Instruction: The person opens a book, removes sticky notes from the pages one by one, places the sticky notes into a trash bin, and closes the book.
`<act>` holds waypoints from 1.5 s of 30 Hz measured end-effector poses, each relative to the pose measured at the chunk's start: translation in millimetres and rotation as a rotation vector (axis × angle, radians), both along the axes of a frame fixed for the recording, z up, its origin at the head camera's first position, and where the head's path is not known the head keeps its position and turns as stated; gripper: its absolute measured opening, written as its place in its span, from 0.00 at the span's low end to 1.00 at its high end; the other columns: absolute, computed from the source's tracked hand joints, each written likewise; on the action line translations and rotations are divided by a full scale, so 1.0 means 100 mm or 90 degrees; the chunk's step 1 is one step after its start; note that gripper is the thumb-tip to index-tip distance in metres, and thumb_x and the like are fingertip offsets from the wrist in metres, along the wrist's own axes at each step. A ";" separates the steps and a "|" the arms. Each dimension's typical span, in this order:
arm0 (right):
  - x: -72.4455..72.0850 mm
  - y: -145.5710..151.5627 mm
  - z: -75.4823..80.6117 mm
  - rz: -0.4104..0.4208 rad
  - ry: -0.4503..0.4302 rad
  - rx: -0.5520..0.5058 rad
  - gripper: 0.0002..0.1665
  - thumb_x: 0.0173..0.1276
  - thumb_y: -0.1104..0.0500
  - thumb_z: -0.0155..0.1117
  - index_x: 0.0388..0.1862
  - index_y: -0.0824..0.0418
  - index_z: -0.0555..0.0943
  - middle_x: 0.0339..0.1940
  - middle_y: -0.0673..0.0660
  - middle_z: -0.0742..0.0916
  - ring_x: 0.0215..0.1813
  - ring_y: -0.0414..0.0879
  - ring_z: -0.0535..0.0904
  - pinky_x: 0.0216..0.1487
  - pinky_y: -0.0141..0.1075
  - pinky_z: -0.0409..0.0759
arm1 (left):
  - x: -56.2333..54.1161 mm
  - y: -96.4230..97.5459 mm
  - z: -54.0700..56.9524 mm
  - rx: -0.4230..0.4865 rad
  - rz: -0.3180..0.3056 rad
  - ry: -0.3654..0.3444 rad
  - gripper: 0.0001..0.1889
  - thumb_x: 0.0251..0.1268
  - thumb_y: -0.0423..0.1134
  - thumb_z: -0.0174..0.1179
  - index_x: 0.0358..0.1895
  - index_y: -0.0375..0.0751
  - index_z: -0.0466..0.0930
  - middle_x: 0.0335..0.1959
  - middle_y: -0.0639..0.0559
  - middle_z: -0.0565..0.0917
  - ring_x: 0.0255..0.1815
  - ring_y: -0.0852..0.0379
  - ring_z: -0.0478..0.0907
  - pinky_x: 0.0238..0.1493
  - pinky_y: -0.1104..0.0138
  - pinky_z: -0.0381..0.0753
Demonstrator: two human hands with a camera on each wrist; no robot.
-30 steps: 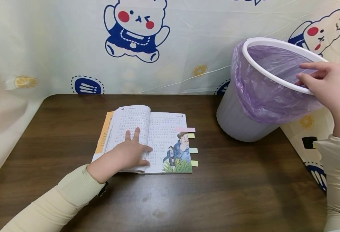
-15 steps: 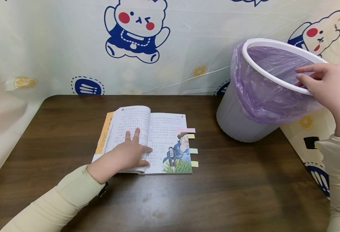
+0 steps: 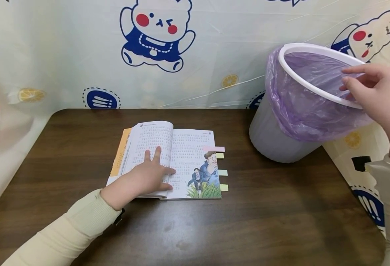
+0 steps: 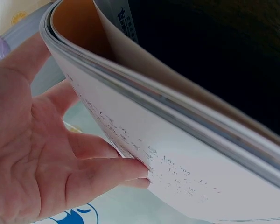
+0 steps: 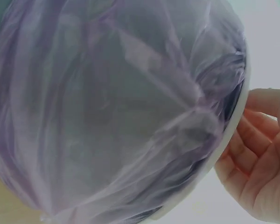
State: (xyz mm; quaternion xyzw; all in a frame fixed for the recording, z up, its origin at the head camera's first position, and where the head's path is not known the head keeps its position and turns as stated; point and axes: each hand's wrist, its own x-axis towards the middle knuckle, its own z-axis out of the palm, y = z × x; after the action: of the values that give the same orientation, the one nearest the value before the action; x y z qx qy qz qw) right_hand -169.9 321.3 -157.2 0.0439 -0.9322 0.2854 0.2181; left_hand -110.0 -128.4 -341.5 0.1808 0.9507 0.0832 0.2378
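An open book (image 3: 191, 147) lies on the brown table, its right page carrying a picture of two figures in grass. My left hand (image 3: 142, 181) rests on the left page with its fingers spread, some reaching over the centre fold. In the left wrist view, its fingertips touch the printed paper. At the right stands a pale bin (image 3: 278, 135) with a purple bag (image 3: 291, 114) folded over its edge under a white rim ring (image 3: 314, 89). My right hand (image 3: 386, 98) is over the rim's right side, fingers loosely bent; the right wrist view shows them beside the ring.
Coloured page tabs (image 3: 223, 172) stick out from the book's right edge. A patterned curtain (image 3: 208, 55) hangs behind the table (image 3: 215, 232) and along its sides. The bin stands near the table's back right.
My right hand has shifted slightly right and up at the rim, while the bin has barely moved. The left hand and the book look the same.
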 end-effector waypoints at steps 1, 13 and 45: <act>0.02 -0.03 0.00 0.000 0.020 -0.006 0.21 0.75 0.63 0.60 0.62 0.72 0.81 0.22 0.19 0.77 0.23 0.18 0.73 0.31 0.12 0.67 | 0.00 0.00 0.00 0.001 0.001 0.001 0.26 0.67 0.53 0.69 0.66 0.51 0.82 0.78 0.19 0.45 0.73 0.12 0.45 0.47 0.33 0.80; 0.21 -0.36 0.00 0.018 0.148 -0.048 0.18 0.74 0.62 0.62 0.60 0.59 0.86 0.29 0.25 0.81 0.29 0.23 0.76 0.38 0.15 0.72 | 0.02 -0.02 -0.02 0.013 -0.007 0.020 0.25 0.67 0.52 0.69 0.65 0.48 0.83 0.77 0.16 0.44 0.71 0.09 0.45 0.45 0.34 0.80; -0.20 -1.47 -1.40 0.343 -0.170 0.167 0.15 0.72 0.60 0.68 0.55 0.61 0.88 0.39 0.55 0.91 0.35 0.45 0.84 0.39 0.43 0.81 | 0.05 -0.01 -0.03 0.011 -0.017 0.047 0.25 0.65 0.53 0.71 0.63 0.49 0.85 0.76 0.15 0.47 0.70 0.09 0.50 0.43 0.36 0.82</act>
State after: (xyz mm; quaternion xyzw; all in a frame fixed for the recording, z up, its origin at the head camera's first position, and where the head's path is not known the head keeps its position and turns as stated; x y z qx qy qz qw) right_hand -190.3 174.1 -297.1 0.2791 -0.9362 0.2136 0.0030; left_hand -105.2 -129.8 -344.8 0.1986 0.9556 0.0815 0.2021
